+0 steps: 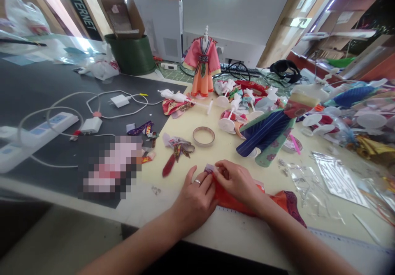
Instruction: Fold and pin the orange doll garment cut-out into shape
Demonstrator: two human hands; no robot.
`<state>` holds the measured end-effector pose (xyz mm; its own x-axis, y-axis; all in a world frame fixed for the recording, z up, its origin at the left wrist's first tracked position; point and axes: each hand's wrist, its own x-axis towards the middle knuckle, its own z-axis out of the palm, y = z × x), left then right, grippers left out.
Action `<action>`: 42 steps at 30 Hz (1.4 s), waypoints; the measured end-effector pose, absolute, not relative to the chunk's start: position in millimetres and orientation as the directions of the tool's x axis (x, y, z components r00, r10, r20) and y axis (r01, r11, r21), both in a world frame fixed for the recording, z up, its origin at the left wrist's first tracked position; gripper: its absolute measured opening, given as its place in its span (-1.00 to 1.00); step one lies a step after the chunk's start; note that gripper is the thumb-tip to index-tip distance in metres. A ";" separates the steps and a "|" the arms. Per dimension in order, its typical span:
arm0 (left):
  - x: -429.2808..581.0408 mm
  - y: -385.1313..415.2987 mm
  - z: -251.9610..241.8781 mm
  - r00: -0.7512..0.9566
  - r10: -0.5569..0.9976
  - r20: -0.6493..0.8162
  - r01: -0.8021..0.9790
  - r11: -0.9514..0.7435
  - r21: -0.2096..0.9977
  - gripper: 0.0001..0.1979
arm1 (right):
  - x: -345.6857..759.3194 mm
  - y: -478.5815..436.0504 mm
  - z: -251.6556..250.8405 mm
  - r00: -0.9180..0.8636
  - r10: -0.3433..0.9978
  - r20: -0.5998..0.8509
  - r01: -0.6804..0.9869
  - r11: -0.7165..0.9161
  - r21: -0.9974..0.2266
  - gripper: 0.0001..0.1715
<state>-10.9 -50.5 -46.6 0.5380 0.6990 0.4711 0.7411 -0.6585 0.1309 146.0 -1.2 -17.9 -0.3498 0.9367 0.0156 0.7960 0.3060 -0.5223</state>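
Note:
An orange-red doll garment (236,203) with a dark patterned border lies along the table's front edge. My left hand (197,195), wearing a ring, holds the garment's left end down with bent fingers, its thumb raised apart. The thumb and fingertips of my right hand (236,180) pinch a small whitish-purple strip (210,168) at that end. My right forearm crosses over the cloth. Just beyond my hands are a roll of tape (203,136) and some patterned doll ties (178,149).
A dressed doll form (204,67) stands at the back before a monitor (231,12). A blue-green doll gown (271,131) on a stand is to the right, near several white doll stands. A power strip (37,137) with cables lies left. A ruler (345,240) runs along the front edge.

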 end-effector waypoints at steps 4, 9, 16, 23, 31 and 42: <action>-11.1 -50.6 -46.1 0.527 0.704 0.476 0.742 -0.654 0.146 -0.74 | 146.1 0.1 -20.8 -0.347 0.938 0.010 0.773 0.293 -0.563 -0.84; -11.4 -51.3 -45.3 0.526 0.710 0.469 0.738 -0.655 0.162 -0.75 | 146.9 2.2 -23.2 -0.338 0.941 -0.003 0.735 0.261 -0.626 -0.87; -11.5 -51.3 -43.9 0.530 0.718 0.452 0.737 -0.653 0.174 -0.76 | 149.0 5.6 -26.2 -0.358 0.933 0.018 0.702 0.282 -0.654 -0.82; -11.8 -51.5 -46.0 0.535 0.717 0.446 0.740 -0.653 0.162 -0.73 | 149.4 3.6 -24.5 -0.397 0.917 0.032 0.708 0.328 -0.625 -0.77; -11.7 -51.5 -46.5 0.534 0.715 0.451 0.739 -0.654 0.161 -0.70 | 150.3 -1.3 -23.0 -0.483 0.874 0.047 0.740 0.437 -0.511 -0.62; -12.1 -51.4 -44.6 0.533 0.725 0.437 0.738 -0.650 0.178 -0.69 | 150.3 -3.3 -21.1 -0.540 0.840 0.040 0.766 0.511 -0.389 -0.59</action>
